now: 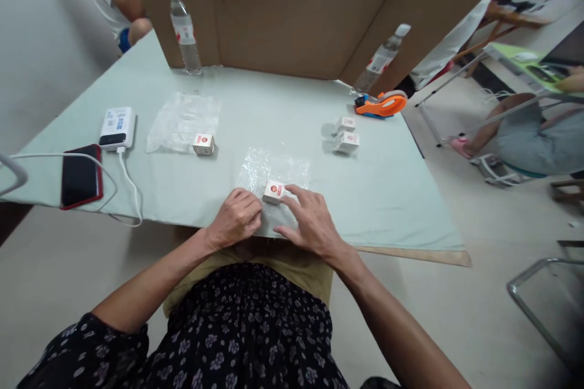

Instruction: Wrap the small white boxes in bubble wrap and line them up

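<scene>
A small white box (274, 192) with a red emblem lies on a sheet of clear bubble wrap (274, 164) at the table's near edge. My left hand (237, 214) is closed, its fingertips pinched at the near left corner of the sheet, just beside the box. On the other side, my right hand (310, 219) has its fingers spread, with the index fingertip at the right end of the box and the thumb lower down, apart from it. Whether that fingertip presses on the box I cannot tell.
At left are another small box (203, 144), a clear plastic sheet (180, 118), a cabled power bank (117, 127) and a phone (82, 176). Two small boxes (347, 141) and an orange tape dispenser (382, 104) sit at right. Water bottles (186, 36) stand before a cardboard panel (292, 12).
</scene>
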The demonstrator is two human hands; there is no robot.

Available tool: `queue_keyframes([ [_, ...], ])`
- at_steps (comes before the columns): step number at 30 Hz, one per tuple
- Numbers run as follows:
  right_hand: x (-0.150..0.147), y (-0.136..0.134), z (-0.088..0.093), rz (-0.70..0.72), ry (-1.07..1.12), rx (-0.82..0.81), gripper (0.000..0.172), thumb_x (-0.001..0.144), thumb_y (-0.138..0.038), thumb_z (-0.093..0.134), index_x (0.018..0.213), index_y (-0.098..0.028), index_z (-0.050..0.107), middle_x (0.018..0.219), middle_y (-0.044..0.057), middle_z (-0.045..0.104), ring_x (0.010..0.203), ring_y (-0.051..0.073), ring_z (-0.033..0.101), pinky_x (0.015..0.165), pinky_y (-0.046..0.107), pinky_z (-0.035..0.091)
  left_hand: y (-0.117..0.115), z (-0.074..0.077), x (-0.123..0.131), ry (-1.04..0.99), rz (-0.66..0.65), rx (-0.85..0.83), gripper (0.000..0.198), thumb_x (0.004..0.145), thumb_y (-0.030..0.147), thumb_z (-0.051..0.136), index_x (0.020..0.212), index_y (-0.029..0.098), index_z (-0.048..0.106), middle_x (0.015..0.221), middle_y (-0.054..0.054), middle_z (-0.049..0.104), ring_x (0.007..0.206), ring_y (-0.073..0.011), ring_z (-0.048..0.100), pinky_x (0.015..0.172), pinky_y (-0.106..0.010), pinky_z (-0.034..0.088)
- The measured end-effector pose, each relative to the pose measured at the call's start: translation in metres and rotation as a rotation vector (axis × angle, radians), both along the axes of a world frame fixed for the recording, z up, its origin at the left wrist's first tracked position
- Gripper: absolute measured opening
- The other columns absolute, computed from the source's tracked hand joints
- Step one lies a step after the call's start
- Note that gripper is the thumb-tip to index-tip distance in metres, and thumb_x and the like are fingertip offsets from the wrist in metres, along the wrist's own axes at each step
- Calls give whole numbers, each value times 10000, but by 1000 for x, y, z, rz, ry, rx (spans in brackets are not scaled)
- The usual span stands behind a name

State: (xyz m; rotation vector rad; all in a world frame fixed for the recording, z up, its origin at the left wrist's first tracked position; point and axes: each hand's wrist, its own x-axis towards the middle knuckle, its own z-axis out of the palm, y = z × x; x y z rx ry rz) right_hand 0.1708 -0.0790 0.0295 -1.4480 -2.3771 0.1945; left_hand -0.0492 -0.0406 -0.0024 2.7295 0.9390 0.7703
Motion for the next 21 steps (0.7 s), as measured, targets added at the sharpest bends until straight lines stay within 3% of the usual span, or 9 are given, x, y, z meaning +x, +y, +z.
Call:
queue_keyframes([
  [4,-9,3,-17,-67,54,54,110,913,-225,580,995,-235,652,1342,111,593,1181,294,550,932,465,426,10,16,7,-1,49,-67,107,860,154,517,800,188,600,800,-47,668,832,-202,581,862,-382,455],
  [6,-9,10,-21,-99,116,52,111,932,-200,542,930,-225,649,1249,95,648,1107,264,593,915,435,434,14,23,7,13,39,-114,74,816,209,593,881,184,619,880,-60,674,905,-225,587,900,-406,453],
  [9,-5,17,-17,-99,136,18,115,938,-207,534,916,-215,647,1210,100,668,1061,258,612,885,417,432,18,26,7,43,55,-140,259,764,267,685,1001,180,629,1086,-104,662,1054,-277,576,963,-457,444],
  [14,0,21,-10,-82,115,-8,111,949,-220,541,905,-218,642,1185,84,690,1051,250,618,836,386,419,25,12,17,-74,59,-239,15,861,189,623,849,187,631,1261,-104,641,1163,-249,598,985,-448,480],
  [21,2,27,-9,-67,121,2,142,981,-261,521,921,-229,646,1139,63,719,1002,231,639,825,377,407,34,10,23,-255,49,-481,88,869,150,577,791,185,594,1287,-121,648,1203,-217,611,1011,-428,509],
])
